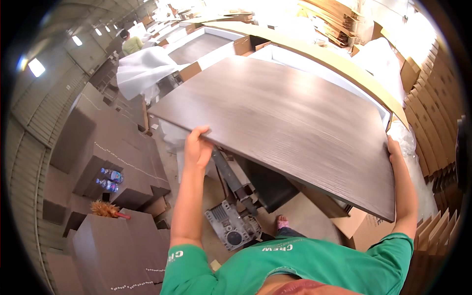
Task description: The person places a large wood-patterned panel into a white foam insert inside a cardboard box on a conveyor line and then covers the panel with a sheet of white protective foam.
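Observation:
A large grey-brown wood-grain panel [285, 118] is held out in front of me, its near edge tilted down to the right. My left hand [198, 146] is closed on its near-left edge, thumb on top and fingers mostly hidden below. On the right edge, my right hand [393, 147] grips the panel, with part of the fingers out of sight. Beyond and partly under the panel lies an open cardboard carton [339, 64] with a white foam lining [295, 58].
Below the panel are a dark conveyor belt [268, 184] and a grey motor unit [231, 228]. Stacked brown panels [123, 152] at left carry bottles [110, 181] and a feather duster [105, 209]. Cardboard sheets [427, 113] line the right. A person [132, 44] stands far left.

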The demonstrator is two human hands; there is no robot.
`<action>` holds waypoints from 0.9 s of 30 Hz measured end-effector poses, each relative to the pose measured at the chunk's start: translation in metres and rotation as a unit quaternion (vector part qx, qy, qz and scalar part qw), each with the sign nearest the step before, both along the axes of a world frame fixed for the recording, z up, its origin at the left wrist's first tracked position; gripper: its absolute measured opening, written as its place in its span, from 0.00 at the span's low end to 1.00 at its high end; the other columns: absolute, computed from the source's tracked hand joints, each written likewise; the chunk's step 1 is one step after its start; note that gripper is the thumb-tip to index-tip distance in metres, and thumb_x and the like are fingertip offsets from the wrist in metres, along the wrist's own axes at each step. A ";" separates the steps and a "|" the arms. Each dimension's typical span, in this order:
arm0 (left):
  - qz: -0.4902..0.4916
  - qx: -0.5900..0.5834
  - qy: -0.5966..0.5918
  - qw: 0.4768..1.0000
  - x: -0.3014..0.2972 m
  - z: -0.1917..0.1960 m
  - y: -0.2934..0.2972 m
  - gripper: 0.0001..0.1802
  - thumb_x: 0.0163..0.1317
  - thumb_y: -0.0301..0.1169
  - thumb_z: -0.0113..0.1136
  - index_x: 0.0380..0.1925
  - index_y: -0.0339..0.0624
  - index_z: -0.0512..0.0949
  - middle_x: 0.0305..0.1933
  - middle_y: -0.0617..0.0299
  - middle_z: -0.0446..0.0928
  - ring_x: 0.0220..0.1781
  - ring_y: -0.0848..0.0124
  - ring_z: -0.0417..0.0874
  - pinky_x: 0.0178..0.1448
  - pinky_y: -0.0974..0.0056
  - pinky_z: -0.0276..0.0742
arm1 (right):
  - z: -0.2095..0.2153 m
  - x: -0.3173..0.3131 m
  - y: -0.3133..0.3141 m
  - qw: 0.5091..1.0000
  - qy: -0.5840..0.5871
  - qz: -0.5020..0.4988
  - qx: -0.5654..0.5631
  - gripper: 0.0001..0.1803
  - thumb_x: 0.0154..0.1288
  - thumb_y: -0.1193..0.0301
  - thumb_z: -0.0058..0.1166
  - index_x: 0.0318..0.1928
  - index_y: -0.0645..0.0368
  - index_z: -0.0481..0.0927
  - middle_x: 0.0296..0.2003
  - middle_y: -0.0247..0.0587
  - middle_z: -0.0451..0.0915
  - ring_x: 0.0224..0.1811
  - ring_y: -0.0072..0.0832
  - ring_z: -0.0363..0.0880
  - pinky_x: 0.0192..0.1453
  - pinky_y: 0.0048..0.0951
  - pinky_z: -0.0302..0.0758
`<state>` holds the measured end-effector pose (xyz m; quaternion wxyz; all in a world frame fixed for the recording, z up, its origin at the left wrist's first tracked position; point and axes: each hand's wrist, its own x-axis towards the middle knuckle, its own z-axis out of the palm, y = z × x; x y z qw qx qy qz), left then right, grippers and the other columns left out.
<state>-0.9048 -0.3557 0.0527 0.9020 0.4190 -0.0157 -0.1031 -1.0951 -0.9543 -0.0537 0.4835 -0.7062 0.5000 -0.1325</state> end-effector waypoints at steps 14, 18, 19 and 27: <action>-0.087 0.007 0.048 0.995 0.211 -0.074 -0.150 0.17 0.51 0.29 0.51 0.42 0.32 0.67 0.45 0.53 0.71 0.48 0.62 0.72 0.53 0.59 0.67 | -0.085 0.032 -0.110 0.985 -0.108 -0.131 -0.018 0.19 0.58 0.71 0.45 0.48 0.69 0.71 0.43 0.46 0.75 0.42 0.29 0.73 0.45 0.30 0.69; -0.081 0.020 0.104 0.991 0.249 -0.117 -0.139 0.20 0.45 0.28 0.54 0.41 0.32 0.66 0.43 0.51 0.70 0.45 0.59 0.72 0.47 0.57 0.70 | -0.064 0.068 -0.031 0.976 -0.174 -0.110 0.072 0.23 0.58 0.67 0.45 0.49 0.73 0.68 0.43 0.44 0.73 0.43 0.29 0.69 0.47 0.31 0.66; -0.118 0.038 0.131 0.984 0.249 -0.120 -0.138 0.21 0.45 0.28 0.54 0.42 0.33 0.66 0.44 0.51 0.69 0.45 0.58 0.72 0.47 0.56 0.70 | -0.070 0.071 -0.033 0.976 -0.175 -0.109 0.068 0.23 0.58 0.67 0.45 0.49 0.73 0.68 0.43 0.44 0.73 0.43 0.29 0.69 0.47 0.31 0.66; -0.252 0.630 -0.244 0.693 0.187 -0.083 -0.133 0.21 0.54 0.43 0.57 0.40 0.38 0.77 0.40 0.55 0.78 0.47 0.65 0.75 0.51 0.63 0.67 | -0.070 0.112 0.034 0.960 0.064 0.259 -0.079 0.23 0.60 0.65 0.44 0.49 0.72 0.70 0.46 0.56 0.74 0.50 0.40 0.72 0.53 0.32 0.66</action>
